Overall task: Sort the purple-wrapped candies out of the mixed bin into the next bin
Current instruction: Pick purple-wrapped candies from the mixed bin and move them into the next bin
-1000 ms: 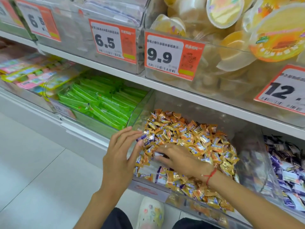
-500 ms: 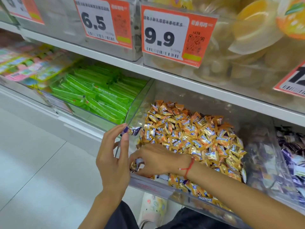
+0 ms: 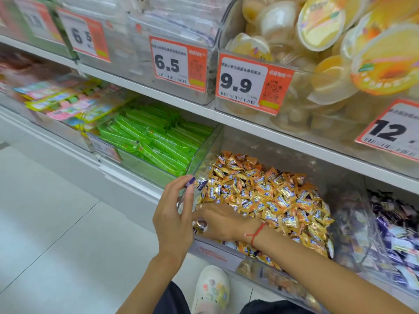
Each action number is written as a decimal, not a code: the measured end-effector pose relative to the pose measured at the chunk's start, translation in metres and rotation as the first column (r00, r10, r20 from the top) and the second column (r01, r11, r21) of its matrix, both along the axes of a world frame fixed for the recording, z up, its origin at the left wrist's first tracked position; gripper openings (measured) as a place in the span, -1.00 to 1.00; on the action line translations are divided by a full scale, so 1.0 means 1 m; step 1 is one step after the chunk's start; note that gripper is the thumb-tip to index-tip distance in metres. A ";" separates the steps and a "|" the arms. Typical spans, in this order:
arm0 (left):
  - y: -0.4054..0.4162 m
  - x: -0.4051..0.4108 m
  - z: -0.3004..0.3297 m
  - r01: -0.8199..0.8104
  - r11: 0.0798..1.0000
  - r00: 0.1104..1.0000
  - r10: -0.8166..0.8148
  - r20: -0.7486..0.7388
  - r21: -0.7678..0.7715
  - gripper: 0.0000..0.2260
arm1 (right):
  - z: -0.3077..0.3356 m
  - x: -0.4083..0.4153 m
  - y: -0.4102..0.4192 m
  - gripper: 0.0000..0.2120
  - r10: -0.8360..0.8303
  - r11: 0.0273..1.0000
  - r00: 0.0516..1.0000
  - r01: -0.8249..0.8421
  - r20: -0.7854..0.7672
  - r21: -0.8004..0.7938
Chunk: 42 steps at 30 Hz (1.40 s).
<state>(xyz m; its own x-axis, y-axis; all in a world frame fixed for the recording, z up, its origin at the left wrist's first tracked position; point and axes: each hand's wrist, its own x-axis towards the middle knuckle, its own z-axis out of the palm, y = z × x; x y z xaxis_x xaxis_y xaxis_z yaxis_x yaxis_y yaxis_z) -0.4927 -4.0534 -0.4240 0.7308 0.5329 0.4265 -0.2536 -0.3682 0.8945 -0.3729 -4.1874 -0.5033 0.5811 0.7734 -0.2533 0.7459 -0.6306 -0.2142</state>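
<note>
Purple candy (image 3: 196, 183) at left hand's (image 3: 173, 220) fingertips

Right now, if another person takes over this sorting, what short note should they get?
Left hand: pinches one purple-wrapped candy at the mixed bin's left front corner.
Right hand: reaches into the mixed bin among orange candies; its fingers are hidden behind the left hand.
Purple bin: next on the right, partly filled.
Done: one purple candy picked out.
Left: carry it to the purple bin, then search on.
</note>
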 end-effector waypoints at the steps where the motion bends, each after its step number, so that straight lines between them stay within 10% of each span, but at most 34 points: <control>1: 0.000 0.001 -0.002 0.002 1.000 1.000 -0.002 -0.002 0.006 -0.84 | 0.030 -0.016 0.009 -0.67 -0.010 0.999 1.000 0.009 0.023 0.041; 15: 0.000 0.001 -0.005 -0.018 0.997 0.999 0.016 0.029 0.078 -0.82 | 0.102 -0.042 -0.073 -0.90 -0.246 0.786 0.838 0.467 -0.488 0.406; 20: 0.000 -0.001 -0.003 -0.015 0.996 1.000 0.012 0.026 0.088 -0.80 | 0.105 -0.050 -0.067 -0.81 -0.144 0.989 0.959 0.151 -0.244 0.008; 31: -0.001 0.001 -0.004 -0.034 0.993 0.999 0.030 0.036 0.116 -0.84 | 0.072 -0.048 -0.043 -0.55 -0.036 0.992 0.971 0.063 0.235 -0.106; 42: 0.000 -0.002 0.002 -0.030 0.987 1.000 0.030 -0.003 0.160 -0.84 | 0.090 -0.044 -0.058 -0.88 -0.303 0.901 0.878 0.390 -0.370 0.189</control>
<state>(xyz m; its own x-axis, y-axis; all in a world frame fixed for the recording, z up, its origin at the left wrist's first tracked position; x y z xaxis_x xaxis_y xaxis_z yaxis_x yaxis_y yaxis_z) -0.4944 -4.0534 -0.4223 0.7178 0.4800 0.5043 -0.2360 -0.5136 0.8249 -0.4171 -4.2452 -0.4133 0.7421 0.5996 -0.2995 0.3501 -0.7278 -0.5897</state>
